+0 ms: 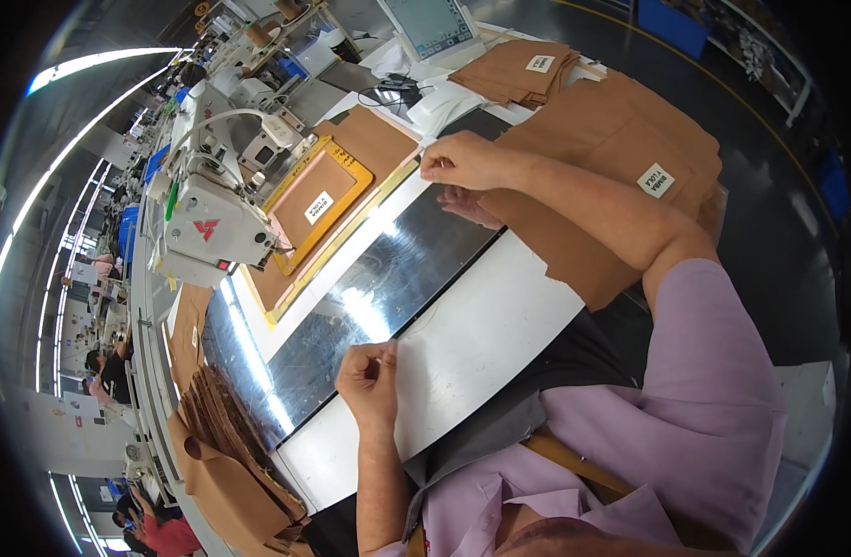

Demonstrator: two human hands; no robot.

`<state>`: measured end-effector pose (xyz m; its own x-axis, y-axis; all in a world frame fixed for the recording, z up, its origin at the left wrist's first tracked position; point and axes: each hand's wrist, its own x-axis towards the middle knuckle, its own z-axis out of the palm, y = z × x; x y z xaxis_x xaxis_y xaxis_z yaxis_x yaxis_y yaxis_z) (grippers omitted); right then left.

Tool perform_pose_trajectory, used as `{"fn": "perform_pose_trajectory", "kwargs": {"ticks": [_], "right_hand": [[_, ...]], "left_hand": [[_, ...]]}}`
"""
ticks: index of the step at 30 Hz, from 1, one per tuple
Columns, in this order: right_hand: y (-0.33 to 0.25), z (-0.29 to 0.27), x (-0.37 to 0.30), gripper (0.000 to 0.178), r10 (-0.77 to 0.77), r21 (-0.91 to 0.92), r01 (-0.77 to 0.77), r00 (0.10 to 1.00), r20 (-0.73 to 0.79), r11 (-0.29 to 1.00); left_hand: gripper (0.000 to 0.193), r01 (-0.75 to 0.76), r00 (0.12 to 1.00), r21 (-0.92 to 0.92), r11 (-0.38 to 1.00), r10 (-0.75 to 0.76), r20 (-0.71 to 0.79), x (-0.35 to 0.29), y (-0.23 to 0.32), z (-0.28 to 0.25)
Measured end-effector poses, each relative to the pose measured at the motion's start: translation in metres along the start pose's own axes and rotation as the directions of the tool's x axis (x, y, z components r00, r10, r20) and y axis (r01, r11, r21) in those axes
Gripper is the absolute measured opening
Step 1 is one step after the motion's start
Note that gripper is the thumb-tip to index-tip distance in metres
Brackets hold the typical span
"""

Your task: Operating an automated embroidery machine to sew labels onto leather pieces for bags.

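Note:
My left hand is held over the near edge of the shiny metal plate, thumb and fingers pinched together. Whatever it may hold is too small to make out. My right hand is also closed in a pinch, at the far right corner of a pale yellow-edged template; anything between its fingers is hidden. The plate mirrors that hand. On the template lies a brown panel, with a yellow clamp frame around a white label. The head of a sewing machine stands over its left side.
Brown panels lie stacked under my right forearm, another labelled pile behind them. Folded brown pieces hang at the near left. A tilted screen stands at the back. Other people sit far left.

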<state>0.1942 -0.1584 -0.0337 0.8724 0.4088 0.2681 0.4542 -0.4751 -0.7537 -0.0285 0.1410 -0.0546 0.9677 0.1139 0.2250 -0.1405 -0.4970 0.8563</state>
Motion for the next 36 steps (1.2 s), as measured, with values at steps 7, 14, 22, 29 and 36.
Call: {"fn": "perform_pose_trajectory", "kwargs": {"ticks": [7, 14, 22, 29, 36], "right_hand": [[0.049, 0.001, 0.099, 0.021, -0.072, -0.208, 0.011, 0.954, -0.292, 0.978], [0.075, -0.002, 0.179, 0.027, 0.003, -0.374, -0.168, 0.915, -0.404, 0.912], [0.111, -0.018, 0.236, 0.025, 0.083, -0.488, -0.330, 0.884, -0.461, 0.808], [0.111, -0.005, 0.246, 0.025, 0.214, -0.655, -0.446, 0.888, -0.407, 0.610], [0.095, -0.008, 0.234, 0.018, 0.149, -0.612, -0.449, 0.866, -0.477, 0.651]], "left_hand": [[0.012, -0.161, 0.973, 0.207, 0.965, 0.190, -0.129, 0.093, -0.011, 0.002], [0.004, -0.387, 0.900, 0.417, 0.822, 0.436, -0.024, 0.133, -0.021, 0.030], [0.006, -0.373, 0.910, 0.439, 0.817, 0.415, 0.001, 0.133, -0.003, 0.034], [0.006, -0.366, 0.912, 0.507, 0.780, 0.409, 0.028, 0.133, -0.007, 0.030], [0.004, -0.394, 0.903, 0.511, 0.764, 0.425, 0.060, 0.134, -0.009, 0.029]]}}
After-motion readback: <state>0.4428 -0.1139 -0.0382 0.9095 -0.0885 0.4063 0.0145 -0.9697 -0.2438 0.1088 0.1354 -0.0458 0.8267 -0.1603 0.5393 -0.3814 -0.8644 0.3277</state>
